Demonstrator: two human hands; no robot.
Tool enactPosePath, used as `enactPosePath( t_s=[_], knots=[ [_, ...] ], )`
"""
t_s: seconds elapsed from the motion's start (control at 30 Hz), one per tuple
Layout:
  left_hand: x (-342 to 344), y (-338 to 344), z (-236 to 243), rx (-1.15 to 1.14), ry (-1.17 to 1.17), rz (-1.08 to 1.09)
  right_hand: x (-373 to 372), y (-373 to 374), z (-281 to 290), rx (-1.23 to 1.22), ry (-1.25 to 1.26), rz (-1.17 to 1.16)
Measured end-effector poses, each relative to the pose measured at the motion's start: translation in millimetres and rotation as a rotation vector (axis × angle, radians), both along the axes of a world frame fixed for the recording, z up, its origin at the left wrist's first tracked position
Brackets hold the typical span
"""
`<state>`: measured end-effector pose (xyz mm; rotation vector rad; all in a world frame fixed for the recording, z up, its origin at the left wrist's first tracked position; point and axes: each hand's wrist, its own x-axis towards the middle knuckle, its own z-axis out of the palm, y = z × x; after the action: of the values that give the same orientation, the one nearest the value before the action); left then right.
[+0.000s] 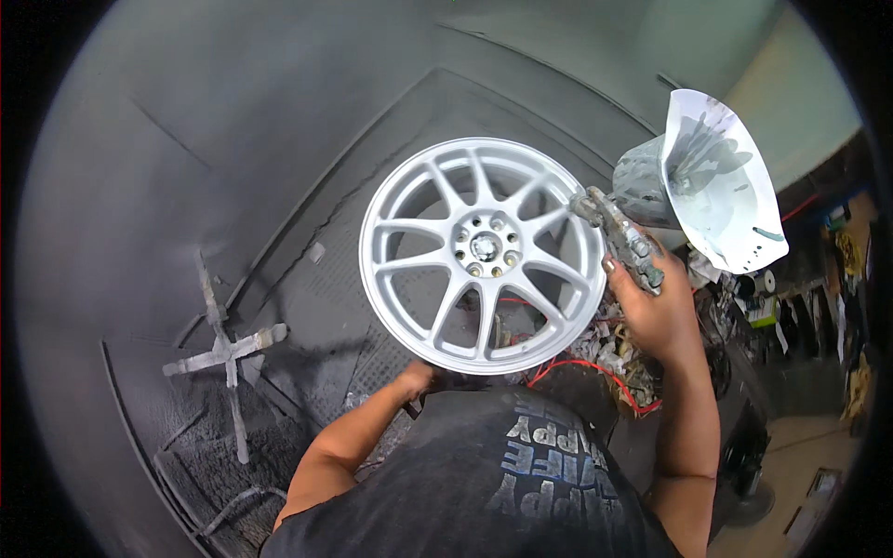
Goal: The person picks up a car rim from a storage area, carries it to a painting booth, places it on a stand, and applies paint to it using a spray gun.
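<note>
A spray gun (625,240), crusted with grey paint, is gripped in my right hand (656,302), its nozzle close to the right rim of a wheel. This silver-white alloy wheel (449,310) has paired spokes and faces up in front of me. On the gun sits a paint-smeared grey cup (640,177), with a wide white sheet (688,223) flaring around its top. My left hand (416,379) is by the wheel's near lower edge; its fingers are mostly hidden, so their hold cannot be made out.
On the left stands a cross-shaped stand (226,352) coated in grey overspray. Grey walls (307,84) enclose the far side. A red hose or cord (609,374) winds below the wheel beside crumpled scraps (621,349). Cluttered shelves (809,307) line the right.
</note>
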<state>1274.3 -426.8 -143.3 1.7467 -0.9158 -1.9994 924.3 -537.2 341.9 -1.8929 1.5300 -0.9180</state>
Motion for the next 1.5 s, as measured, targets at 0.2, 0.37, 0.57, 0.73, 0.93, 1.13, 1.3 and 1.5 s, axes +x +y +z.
enactPosePath(
  t_s=[0.2,0.37,0.57,0.73,0.93,1.13,1.3,1.5],
  knots=[
    [50.7,-87.6,53.7,-0.360,0.260,0.684,-66.5,35.6,3.6,0.067,0.232,-0.137],
    [-4.0,-67.8,65.2,-0.327,0.177,0.875,-97.6,79.0,9.1,0.291,0.154,-0.369],
    [-116.6,6.4,56.5,-0.164,0.509,0.905,-107.9,108.3,26.0,0.410,0.239,-0.355],
    [-194.9,7.6,136.9,0.157,0.347,0.083,-119.5,120.9,22.1,0.379,0.234,-0.205],
    [-227.2,26.7,125.4,-0.181,0.508,-0.137,-104.5,111.7,53.0,0.516,0.145,0.068],
    [-196.0,31.8,141.7,0.024,0.392,0.234,-96.0,116.0,47.7,0.493,0.044,0.274],
    [-174.8,29.4,150.6,0.120,0.435,0.587,-63.5,99.2,47.2,0.458,0.056,0.479],
    [-141.9,15.4,129.9,0.129,0.550,0.643,-7.6,66.0,48.8,0.175,0.171,0.644]
  ],
)
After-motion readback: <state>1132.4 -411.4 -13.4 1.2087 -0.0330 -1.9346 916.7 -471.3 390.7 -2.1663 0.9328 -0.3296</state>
